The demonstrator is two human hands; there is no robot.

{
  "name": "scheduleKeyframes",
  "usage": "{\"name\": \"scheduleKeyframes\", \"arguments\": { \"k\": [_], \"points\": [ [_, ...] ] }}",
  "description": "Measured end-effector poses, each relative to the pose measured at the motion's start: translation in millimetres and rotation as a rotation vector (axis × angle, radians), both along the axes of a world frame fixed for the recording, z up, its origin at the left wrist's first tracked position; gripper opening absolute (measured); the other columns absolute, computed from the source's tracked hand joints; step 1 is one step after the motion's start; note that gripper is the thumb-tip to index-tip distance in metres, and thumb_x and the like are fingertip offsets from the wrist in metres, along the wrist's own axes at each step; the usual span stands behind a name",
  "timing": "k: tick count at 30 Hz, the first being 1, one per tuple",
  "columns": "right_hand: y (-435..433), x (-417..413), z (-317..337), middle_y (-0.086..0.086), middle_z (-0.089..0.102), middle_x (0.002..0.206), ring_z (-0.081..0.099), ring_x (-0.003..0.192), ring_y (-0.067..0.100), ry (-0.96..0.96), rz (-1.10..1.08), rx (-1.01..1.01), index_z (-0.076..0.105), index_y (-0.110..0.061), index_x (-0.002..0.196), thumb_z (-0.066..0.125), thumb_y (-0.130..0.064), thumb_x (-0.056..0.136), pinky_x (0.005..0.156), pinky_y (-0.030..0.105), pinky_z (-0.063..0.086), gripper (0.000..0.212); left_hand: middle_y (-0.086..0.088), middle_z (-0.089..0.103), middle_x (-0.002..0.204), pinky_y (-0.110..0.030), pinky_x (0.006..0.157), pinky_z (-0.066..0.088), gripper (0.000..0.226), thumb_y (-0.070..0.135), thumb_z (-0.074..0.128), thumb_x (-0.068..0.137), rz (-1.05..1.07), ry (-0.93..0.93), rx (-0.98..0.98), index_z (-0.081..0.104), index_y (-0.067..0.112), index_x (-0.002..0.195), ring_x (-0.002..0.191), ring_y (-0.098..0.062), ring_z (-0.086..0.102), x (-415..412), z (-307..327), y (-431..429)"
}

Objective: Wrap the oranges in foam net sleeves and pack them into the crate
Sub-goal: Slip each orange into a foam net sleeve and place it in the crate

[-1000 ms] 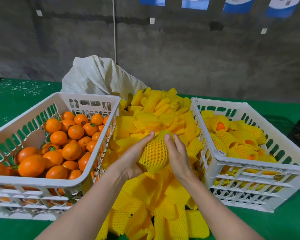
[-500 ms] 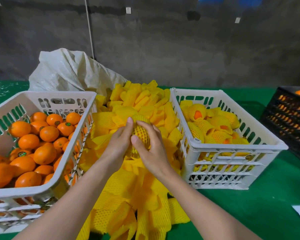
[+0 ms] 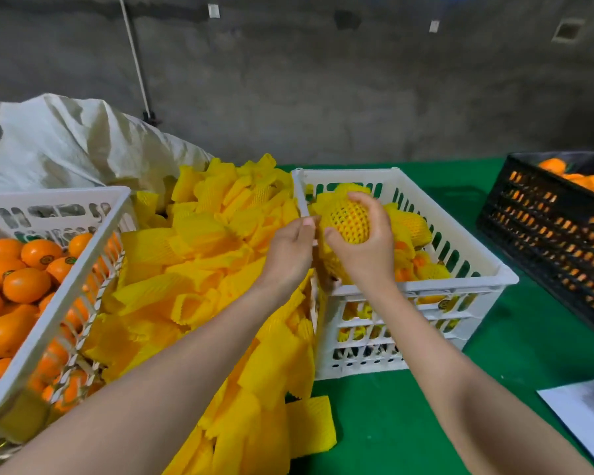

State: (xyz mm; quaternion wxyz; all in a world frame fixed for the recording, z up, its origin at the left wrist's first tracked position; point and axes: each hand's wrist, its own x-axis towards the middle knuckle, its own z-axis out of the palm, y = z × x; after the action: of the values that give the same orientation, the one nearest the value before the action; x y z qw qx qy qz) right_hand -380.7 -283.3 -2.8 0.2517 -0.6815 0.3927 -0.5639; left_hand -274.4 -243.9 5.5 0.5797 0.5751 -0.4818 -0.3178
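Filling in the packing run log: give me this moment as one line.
stage: placing | right hand: holds sleeved orange above white crate | left hand: beside it, fingertips at sleeve edge | bare oranges: waiting

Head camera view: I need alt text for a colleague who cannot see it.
The right hand holds a net-sleeved orange over the white crate of wrapped oranges, with the left hand at the sleeve's edge. A pile of yellow foam sleeves lies between this crate and a crate of bare oranges on the left.
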Motion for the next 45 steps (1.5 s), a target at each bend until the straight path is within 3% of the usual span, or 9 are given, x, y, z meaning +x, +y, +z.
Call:
{"name": "scheduleKeyframes", "arguments": {
  "k": [3,6,9,17,23,27,31,38,45],
  "points": [
    [-44.0,-27.1,1.1,-0.004,0.038,0.122,0.038,0.109,0.01,0.03,-0.132,0.131,0.039,-0.02,0.125,0.073,-0.019,0.072,0.087,0.023,0.034,0.063,-0.014,0.065,0.115,-0.023,0.081,0.042,0.027,0.009,0.046,0.097,0.022,-0.458,-0.02,0.061,0.004,0.119,0.106,-0.028,0.06,-15.5,-7.7,-30.1],
    [-90.3,-42.6,0.6,0.005,0.031,0.123,0.041,0.082,0.014,0.156,-0.257,0.26,0.037,-0.018,0.117,0.074,-0.025,0.068,0.071,0.03,0.036,0.062,-0.014,0.066,0.115,-0.033,0.082,0.045,0.03,0.012,0.053,0.092,-0.101,-0.87,0.109,0.06,0.008,0.121,0.107,-0.031,0.059,-29.6,-13.7,-57.5],
    [-138.8,-46.8,-1.2,0.008,0.027,0.124,0.039,0.074,0.013,0.307,-0.284,0.293,0.043,-0.021,0.116,0.074,-0.026,0.069,0.068,0.026,0.036,0.056,-0.009,0.065,0.115,-0.032,0.078,0.046,0.034,0.026,0.065,0.086,-0.211,-1.054,0.221,0.063,0.015,0.118,0.106,-0.027,0.06,-31.1,-20.5,-69.0],
    [-216.1,-15.1,-22.3,0.019,0.033,0.132,0.048,0.108,0.043,0.505,-0.25,0.3,0.038,-0.022,0.132,0.061,-0.026,0.086,0.091,0.042,0.043,0.051,-0.004,0.06,0.123,-0.026,0.081,0.044,0.038,0.017,0.062,0.084,-0.222,-1.011,0.165,0.062,0.019,0.122,0.107,-0.018,0.059,-24.8,-26.5,-70.6],
    [-222.2,-13.5,-30.9,0.016,0.004,0.154,0.018,0.136,0.044,0.667,-0.233,0.313,0.025,-0.031,0.144,0.041,-0.046,0.095,0.108,0.053,0.023,0.054,0.002,0.062,0.112,-0.016,0.069,0.033,0.032,0.028,0.068,0.084,-0.184,-0.956,0.108,0.066,0.021,0.114,0.098,-0.008,0.059,-24.5,-29.5,-69.2],
    [-212.1,-11.5,-31.8,0.012,0.013,0.155,0.008,0.142,0.038,0.724,-0.305,0.2,0.035,-0.027,0.141,0.032,-0.043,0.099,0.113,0.056,0.01,0.045,0.004,0.062,0.107,-0.015,0.068,0.032,0.026,0.029,0.068,0.085,-0.176,-0.904,0.104,0.067,0.022,0.11,0.092,-0.004,0.056,-25.1,-29.3,-67.9],
    [-199.1,-8.3,-30.4,0.011,0.029,0.15,0.017,0.14,0.032,0.753,-0.338,0.132,0.046,-0.02,0.134,0.028,-0.04,0.1,0.113,0.054,0.008,0.044,0.0,0.063,0.107,-0.015,0.068,0.034,0.02,0.023,0.064,0.089,-0.136,-0.789,0.067,0.068,0.016,0.108,0.08,-0.006,0.049,-24.5,-29.0,-63.2],
    [-164.4,2.6,-10.4,0.008,0.05,0.13,0.038,0.127,0.026,0.646,-0.358,-0.141,0.057,-0.016,0.122,0.043,-0.035,0.095,0.111,0.046,0.017,0.035,-0.009,0.064,0.111,-0.017,0.087,0.036,0.017,0.007,0.058,0.091,0.037,-0.676,-0.024,0.069,0.005,0.103,0.107,-0.02,0.057,-20.9,-28.9,-51.4],
    [-88.8,36.2,3.9,0.014,0.065,0.095,0.06,0.094,0.034,0.384,-0.152,-0.516,0.067,-0.003,0.092,0.051,-0.023,0.087,0.091,0.047,0.041,0.026,-0.008,0.062,0.124,-0.02,0.092,0.037,0.022,0.015,0.058,0.093,-0.309,-0.856,-0.03,0.067,0.006,0.111,0.118,-0.019,0.053,23.4,-18.4,-5.8]
  ]
}}
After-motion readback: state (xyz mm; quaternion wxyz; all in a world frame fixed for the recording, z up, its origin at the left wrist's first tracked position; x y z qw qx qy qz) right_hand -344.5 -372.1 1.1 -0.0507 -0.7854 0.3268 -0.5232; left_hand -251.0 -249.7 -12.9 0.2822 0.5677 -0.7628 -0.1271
